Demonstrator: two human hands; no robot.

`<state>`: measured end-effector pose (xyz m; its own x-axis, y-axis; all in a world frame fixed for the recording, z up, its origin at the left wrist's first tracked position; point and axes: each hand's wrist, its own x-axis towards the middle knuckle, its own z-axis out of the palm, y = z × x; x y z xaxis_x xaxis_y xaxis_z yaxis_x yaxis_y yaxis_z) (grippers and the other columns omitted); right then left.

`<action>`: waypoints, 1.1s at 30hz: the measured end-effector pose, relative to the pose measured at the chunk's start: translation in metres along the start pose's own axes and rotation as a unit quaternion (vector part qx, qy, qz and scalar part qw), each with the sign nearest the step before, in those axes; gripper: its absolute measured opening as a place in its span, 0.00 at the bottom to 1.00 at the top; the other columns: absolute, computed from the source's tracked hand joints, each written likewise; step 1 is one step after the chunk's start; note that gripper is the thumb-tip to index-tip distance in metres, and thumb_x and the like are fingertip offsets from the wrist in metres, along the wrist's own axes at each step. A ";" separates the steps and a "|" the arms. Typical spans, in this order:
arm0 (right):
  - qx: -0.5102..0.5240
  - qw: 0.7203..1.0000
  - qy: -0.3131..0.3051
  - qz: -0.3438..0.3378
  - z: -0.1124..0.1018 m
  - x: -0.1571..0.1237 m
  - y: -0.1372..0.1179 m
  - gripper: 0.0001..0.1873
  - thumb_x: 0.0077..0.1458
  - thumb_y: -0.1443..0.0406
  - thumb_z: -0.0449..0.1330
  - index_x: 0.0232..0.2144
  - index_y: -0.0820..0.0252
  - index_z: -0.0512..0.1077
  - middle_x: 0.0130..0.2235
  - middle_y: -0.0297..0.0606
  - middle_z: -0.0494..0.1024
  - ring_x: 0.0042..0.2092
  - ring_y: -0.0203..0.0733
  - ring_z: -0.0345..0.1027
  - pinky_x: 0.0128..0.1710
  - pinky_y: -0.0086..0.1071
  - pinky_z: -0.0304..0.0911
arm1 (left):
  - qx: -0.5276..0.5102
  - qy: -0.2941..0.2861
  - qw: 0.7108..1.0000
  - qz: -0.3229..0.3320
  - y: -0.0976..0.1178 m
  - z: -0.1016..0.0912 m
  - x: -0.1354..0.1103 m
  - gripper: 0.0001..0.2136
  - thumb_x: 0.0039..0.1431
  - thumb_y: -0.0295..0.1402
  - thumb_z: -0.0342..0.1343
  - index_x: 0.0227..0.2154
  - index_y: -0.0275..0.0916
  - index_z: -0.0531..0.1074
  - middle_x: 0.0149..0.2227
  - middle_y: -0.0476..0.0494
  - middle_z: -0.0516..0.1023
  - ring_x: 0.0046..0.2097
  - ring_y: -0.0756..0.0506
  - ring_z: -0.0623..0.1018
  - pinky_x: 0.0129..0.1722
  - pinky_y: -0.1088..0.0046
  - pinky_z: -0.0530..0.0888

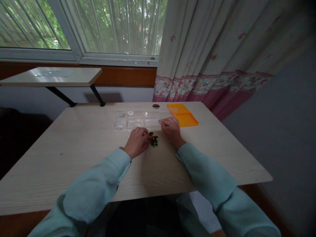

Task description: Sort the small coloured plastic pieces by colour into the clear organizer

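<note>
My left hand (137, 141) is curled, with thumb and fingers closed on the edge of a small heap of shiny dark, gold and green pieces (154, 140). Their exact kind is too small to make out. Farther right, my right hand (171, 130) pinches by the near right part of a clear plastic compartment tray (135, 123). A bit of green shows at its fingers, most of it hidden. The tray lies on the table beyond both hands, and its right end is partly behind my right hand.
An orange tray (186, 117) lies at the back right of the pale wooden table (98, 164). A round hole (156, 106) is near the rear edge. To the left, a raised shelf (74, 77) stands on black legs. A curtain (192, 49) hangs behind.
</note>
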<state>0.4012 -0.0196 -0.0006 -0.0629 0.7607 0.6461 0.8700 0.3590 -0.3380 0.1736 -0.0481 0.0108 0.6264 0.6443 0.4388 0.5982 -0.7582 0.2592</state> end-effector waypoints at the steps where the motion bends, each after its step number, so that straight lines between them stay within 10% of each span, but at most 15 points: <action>1: -0.002 1.000 0.000 -0.001 0.000 0.000 0.000 0.13 0.61 0.61 0.53 0.37 0.55 0.77 0.36 0.38 0.78 0.42 0.44 0.64 0.45 0.40 0.55 | 0.007 -0.001 1.000 0.003 0.001 0.000 0.000 0.07 0.56 0.30 0.55 0.37 0.42 0.74 0.46 0.41 0.70 0.48 0.40 0.66 0.45 0.58 0.65; 19: 0.003 1.000 -0.003 -0.016 -0.001 0.000 0.000 0.12 0.60 0.61 0.54 0.37 0.56 0.77 0.36 0.38 0.79 0.41 0.43 0.65 0.45 0.38 0.55 | 0.001 -0.001 1.000 -0.016 0.007 0.003 0.001 0.05 0.58 0.32 0.54 0.35 0.41 0.73 0.42 0.41 0.71 0.45 0.40 0.67 0.43 0.60 0.65; 33: 0.073 0.991 -0.040 -0.109 -0.001 -0.005 -0.026 0.12 0.60 0.59 0.55 0.40 0.54 0.76 0.34 0.37 0.77 0.39 0.42 0.65 0.44 0.39 0.55 | -0.187 0.121 0.969 -0.104 -0.021 0.006 0.001 0.08 0.62 0.37 0.51 0.35 0.39 0.71 0.37 0.44 0.71 0.45 0.44 0.69 0.49 0.64 0.66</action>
<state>0.3794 -0.0337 0.0054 -0.2854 0.6952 0.6597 0.7519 0.5893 -0.2957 0.1644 -0.0309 0.0003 0.3487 0.7788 0.5214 0.4476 -0.6272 0.6374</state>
